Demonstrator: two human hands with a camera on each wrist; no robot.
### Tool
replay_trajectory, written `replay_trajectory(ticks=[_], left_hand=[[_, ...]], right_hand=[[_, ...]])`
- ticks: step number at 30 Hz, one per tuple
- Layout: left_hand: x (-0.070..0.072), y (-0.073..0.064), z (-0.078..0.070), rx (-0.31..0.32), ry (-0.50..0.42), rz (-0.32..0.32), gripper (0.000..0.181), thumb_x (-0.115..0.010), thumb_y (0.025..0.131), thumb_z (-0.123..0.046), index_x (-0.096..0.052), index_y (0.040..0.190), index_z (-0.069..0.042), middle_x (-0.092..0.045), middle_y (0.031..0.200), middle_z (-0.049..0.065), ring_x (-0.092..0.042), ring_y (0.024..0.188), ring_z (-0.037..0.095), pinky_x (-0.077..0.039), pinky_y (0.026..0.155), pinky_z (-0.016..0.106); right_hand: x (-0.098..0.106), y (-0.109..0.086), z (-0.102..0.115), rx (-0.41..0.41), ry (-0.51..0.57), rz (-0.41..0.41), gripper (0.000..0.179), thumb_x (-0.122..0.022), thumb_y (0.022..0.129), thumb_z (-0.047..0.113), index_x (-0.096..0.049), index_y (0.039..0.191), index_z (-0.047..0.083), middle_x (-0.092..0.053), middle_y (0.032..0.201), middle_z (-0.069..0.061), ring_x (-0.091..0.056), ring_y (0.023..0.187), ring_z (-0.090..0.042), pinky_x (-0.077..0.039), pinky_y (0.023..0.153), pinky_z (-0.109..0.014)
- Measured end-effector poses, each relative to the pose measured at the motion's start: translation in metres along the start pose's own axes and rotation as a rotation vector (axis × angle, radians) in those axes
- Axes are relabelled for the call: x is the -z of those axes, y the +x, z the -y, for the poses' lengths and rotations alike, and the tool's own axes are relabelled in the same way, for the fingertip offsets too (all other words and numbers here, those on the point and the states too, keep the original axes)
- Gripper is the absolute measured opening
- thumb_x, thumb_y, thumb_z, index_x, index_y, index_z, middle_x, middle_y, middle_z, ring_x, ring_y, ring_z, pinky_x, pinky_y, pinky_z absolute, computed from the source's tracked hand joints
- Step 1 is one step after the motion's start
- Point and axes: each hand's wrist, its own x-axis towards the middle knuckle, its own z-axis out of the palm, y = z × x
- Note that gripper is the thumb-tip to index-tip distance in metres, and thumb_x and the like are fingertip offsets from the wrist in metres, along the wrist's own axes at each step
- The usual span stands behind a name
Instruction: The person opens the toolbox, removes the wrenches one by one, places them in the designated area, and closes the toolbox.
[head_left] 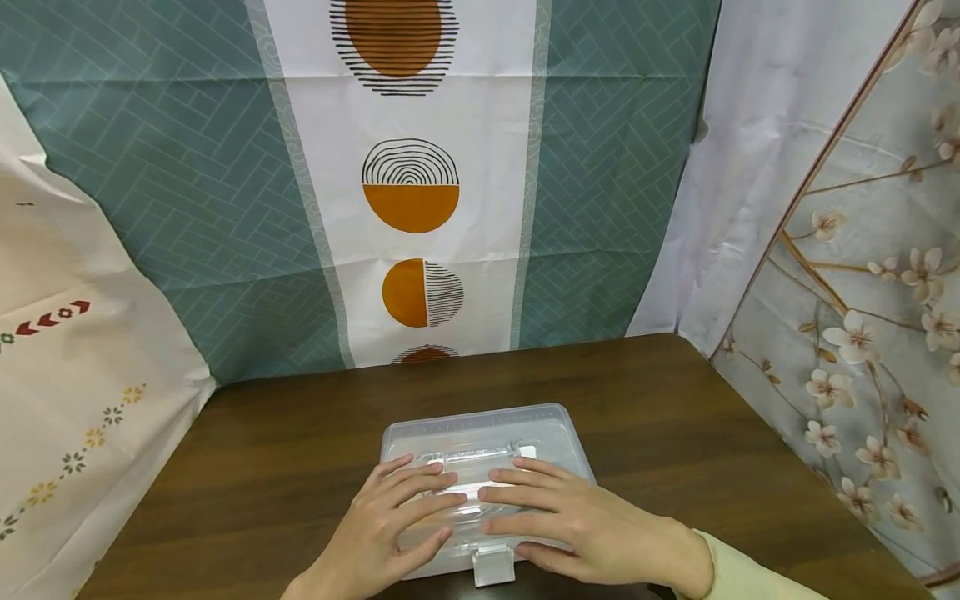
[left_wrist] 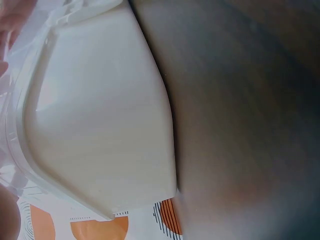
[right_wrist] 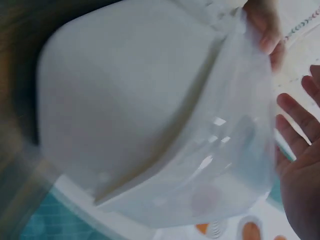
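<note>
A white plastic storage box (left_wrist: 100, 110) with a clear lid (head_left: 480, 425) sits on the table. The lid has a clear carrying handle (head_left: 472, 455), and a white latch (head_left: 493, 565) juts out at the near edge. Over the left part of the lid is my left hand (head_left: 393, 517), fingers spread and loosely extended. My right hand (head_left: 562, 517) lies over the right part, its fingers pointing left toward the other hand. In the right wrist view the right hand's fingers (right_wrist: 300, 117) look straight and slightly apart from the lid. The contents are not clearly visible.
The brown wooden table (head_left: 300, 433) extends around the box. A teal and white patterned curtain (head_left: 435, 233) hangs behind it. A cream cloth (head_left: 67, 400) hangs at the left, and a floral cloth (head_left: 862, 375) at the right.
</note>
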Motion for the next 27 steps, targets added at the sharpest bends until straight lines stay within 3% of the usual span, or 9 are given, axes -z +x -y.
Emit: replay_trajectory(ticks=[5,12,17,27], left_hand=[[0.001,0.001,0.001,-0.007,0.007,-0.001,0.031,-0.060,0.105,-0.041,-0.073,0.129,-0.025,-0.073,0.127,-0.001,-0.068,0.116,0.019,-0.030,0.121,0.038],[0.001,0.002,0.001,-0.025,0.008,-0.015,0.030,-0.061,0.105,-0.040,-0.074,0.127,-0.025,-0.073,0.126,-0.001,-0.068,0.115,0.020,-0.031,0.121,0.039],[0.001,0.002,0.000,-0.024,0.005,-0.020,0.030,-0.061,0.105,-0.039,-0.075,0.127,-0.024,-0.073,0.126,-0.001,-0.068,0.115,0.020,-0.031,0.120,0.040],[0.001,0.003,-0.001,-0.003,0.001,-0.004,0.031,-0.060,0.105,-0.041,-0.074,0.128,-0.025,-0.072,0.128,-0.002,-0.067,0.117,0.019,-0.031,0.120,0.039]], right_hand=[[-0.002,-0.009,-0.009,-0.025,0.073,-0.068,0.041,-0.062,0.106,0.023,-0.060,0.144,0.010,-0.056,0.151,-0.011,-0.050,0.142,-0.031,-0.027,0.125,-0.044],[-0.003,-0.023,-0.020,-0.028,0.075,-0.171,0.035,-0.064,0.105,0.022,-0.065,0.137,0.007,-0.059,0.147,-0.014,-0.052,0.139,-0.034,-0.027,0.125,-0.043],[-0.008,-0.039,-0.027,-0.079,0.107,-0.225,0.032,-0.062,0.106,0.022,-0.067,0.134,0.006,-0.062,0.144,-0.013,-0.051,0.140,-0.033,-0.024,0.126,-0.039],[-0.018,-0.052,-0.034,-0.090,0.138,-0.262,0.035,-0.064,0.106,0.025,-0.066,0.135,0.007,-0.062,0.144,-0.014,-0.049,0.142,-0.034,-0.024,0.126,-0.038]])
